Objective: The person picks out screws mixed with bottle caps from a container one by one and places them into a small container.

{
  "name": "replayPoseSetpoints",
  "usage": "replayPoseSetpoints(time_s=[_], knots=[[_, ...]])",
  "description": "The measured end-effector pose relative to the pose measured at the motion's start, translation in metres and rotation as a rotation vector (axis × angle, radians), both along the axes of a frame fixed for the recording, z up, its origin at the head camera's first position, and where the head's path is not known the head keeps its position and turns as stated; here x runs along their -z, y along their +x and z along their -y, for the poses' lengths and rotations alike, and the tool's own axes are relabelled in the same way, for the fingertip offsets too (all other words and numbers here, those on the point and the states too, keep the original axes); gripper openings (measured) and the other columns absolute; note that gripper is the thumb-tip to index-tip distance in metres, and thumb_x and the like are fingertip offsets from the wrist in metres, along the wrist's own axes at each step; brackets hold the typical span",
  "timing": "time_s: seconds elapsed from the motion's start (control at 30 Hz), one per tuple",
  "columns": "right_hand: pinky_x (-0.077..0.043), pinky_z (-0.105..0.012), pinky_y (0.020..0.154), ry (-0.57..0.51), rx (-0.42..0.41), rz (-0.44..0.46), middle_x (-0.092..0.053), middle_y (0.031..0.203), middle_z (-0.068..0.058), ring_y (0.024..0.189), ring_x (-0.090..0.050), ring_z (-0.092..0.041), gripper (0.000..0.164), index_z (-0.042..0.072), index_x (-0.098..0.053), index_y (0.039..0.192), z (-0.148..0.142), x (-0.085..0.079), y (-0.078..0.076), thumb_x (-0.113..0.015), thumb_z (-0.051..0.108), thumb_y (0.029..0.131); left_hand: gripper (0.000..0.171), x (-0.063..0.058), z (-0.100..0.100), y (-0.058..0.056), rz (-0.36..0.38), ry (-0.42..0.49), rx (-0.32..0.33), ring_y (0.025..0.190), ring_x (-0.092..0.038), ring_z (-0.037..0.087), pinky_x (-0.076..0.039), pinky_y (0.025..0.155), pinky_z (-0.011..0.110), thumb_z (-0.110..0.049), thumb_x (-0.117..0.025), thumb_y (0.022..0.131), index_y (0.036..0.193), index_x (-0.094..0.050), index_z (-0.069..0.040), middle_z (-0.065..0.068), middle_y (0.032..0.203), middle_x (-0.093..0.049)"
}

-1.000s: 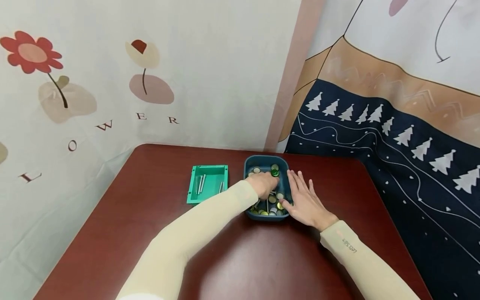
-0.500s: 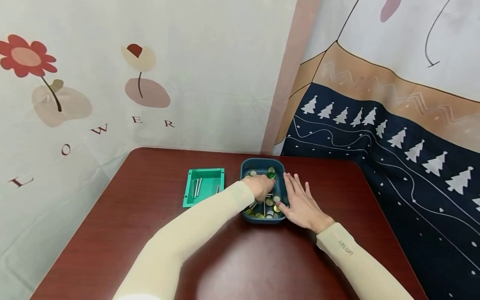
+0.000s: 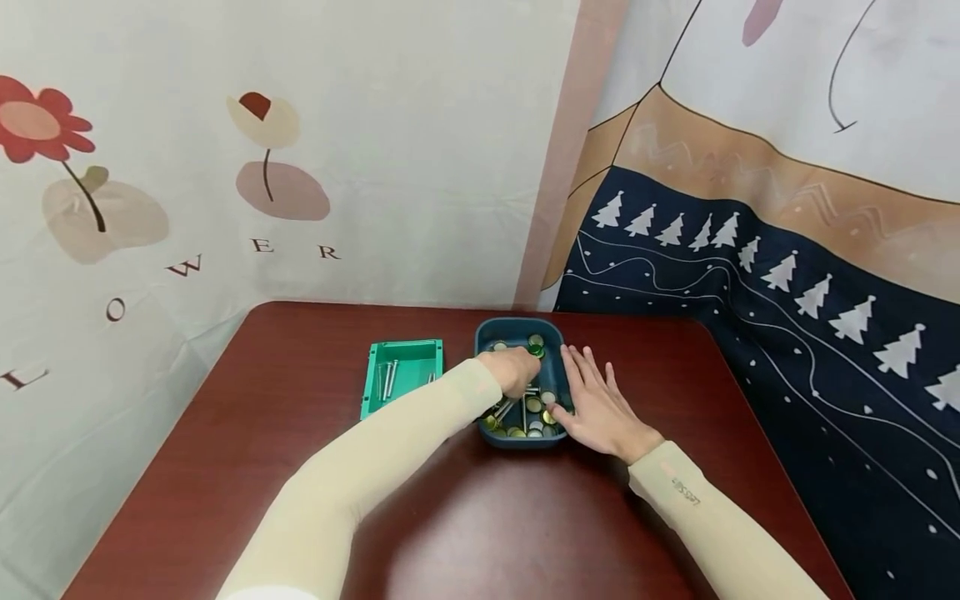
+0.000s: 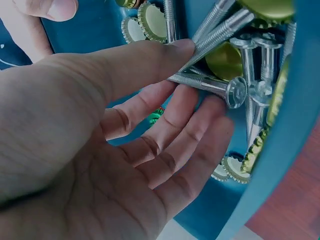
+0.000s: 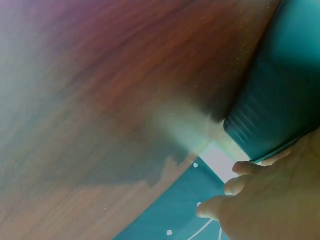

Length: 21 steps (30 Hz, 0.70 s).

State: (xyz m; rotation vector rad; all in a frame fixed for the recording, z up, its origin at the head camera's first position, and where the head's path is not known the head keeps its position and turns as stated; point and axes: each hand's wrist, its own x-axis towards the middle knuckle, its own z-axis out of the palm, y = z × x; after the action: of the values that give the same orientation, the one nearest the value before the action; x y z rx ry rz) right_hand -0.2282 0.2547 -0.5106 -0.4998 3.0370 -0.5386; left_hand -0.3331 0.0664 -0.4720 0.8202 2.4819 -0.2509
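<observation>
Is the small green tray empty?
No. The small green plastic tray holds a few long silver bolts, lying flat on its floor.

We see bin (image 3: pixel 519 329) near table (image 3: pixel 225 467) far edge, bolts (image 4: pixel 215 85) and caps (image 3: pixel 534 406) inside; tray (image 3: pixel 401 350) just left of it.

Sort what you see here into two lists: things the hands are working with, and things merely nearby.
In use:
- left hand, pinching a silver metal bolt
- right hand, flat against the tray's side
- dark blue plastic tray of bolts and gold and green crown bottle caps
- small green plastic box holding bolts

Nearby:
- dark red table
- flower-printed wall cloth
- tree-patterned cloth
</observation>
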Motion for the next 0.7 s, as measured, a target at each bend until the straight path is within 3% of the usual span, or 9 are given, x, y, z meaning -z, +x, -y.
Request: replayPoseSetpoints(time_s=[0.13, 0.27, 0.4, 0.63, 0.7], knots=[[-0.011, -0.084, 0.141, 0.012, 0.003, 0.008, -0.019, 0.195, -0.024, 0.183, -0.010, -0.052, 0.104, 0.006, -0.010, 0.188, 0.001, -0.002, -0.002, -0.067, 0.049, 0.112, 0.032, 0.023, -0.002, -0.022, -0.006, 0.000, 0.034, 0.112, -0.070, 0.017, -0.062, 0.097, 0.040, -0.026, -0.082, 0.110, 0.141, -0.079, -0.025, 0.000, 0.136, -0.079], [-0.011, -0.084, 0.141, 0.013, 0.006, 0.009, -0.018, 0.195, -0.024, 0.183, -0.010, -0.052, 0.104, 0.007, -0.009, 0.188, 0.002, -0.003, -0.001, -0.066, 0.050, 0.112, 0.029, 0.022, -0.002, -0.022, 0.012, 0.035, 0.042, 0.108, -0.071, 0.020, -0.064, 0.092, 0.040, -0.020, -0.081, 0.111, 0.139, -0.079, -0.018, 0.005, 0.130, -0.079], [-0.011, -0.084, 0.141, 0.004, 0.009, -0.003, -0.020, 0.195, -0.024, 0.183, -0.011, -0.052, 0.103, 0.008, -0.010, 0.188, 0.002, -0.003, 0.000, -0.066, 0.050, 0.113, 0.024, 0.011, -0.001, -0.012, 0.018, 0.052, 0.046, 0.104, -0.071, 0.020, -0.063, 0.090, 0.037, -0.015, -0.076, 0.113, 0.137, -0.078, -0.015, 0.005, 0.126, -0.080], [-0.011, -0.084, 0.141, 0.003, 0.011, 0.003, -0.019, 0.195, -0.025, 0.183, -0.011, -0.053, 0.102, 0.008, -0.010, 0.188, 0.003, -0.002, 0.001, -0.065, 0.051, 0.114, 0.032, -0.032, 0.006, 0.020, 0.047, 0.051, 0.003, 0.117, -0.071, 0.015, -0.062, 0.101, 0.032, -0.012, -0.067, 0.118, 0.149, -0.074, -0.016, 0.003, 0.146, -0.077], [-0.011, -0.084, 0.141, 0.001, 0.015, 0.005, -0.019, 0.195, -0.025, 0.183, -0.011, -0.053, 0.102, 0.008, -0.010, 0.188, 0.002, -0.002, 0.001, -0.065, 0.050, 0.114, 0.032, -0.038, 0.008, 0.025, 0.030, 0.056, 0.005, 0.116, -0.071, 0.014, -0.062, 0.099, 0.031, -0.013, -0.067, 0.118, 0.149, -0.074, -0.016, 0.003, 0.146, -0.077]])
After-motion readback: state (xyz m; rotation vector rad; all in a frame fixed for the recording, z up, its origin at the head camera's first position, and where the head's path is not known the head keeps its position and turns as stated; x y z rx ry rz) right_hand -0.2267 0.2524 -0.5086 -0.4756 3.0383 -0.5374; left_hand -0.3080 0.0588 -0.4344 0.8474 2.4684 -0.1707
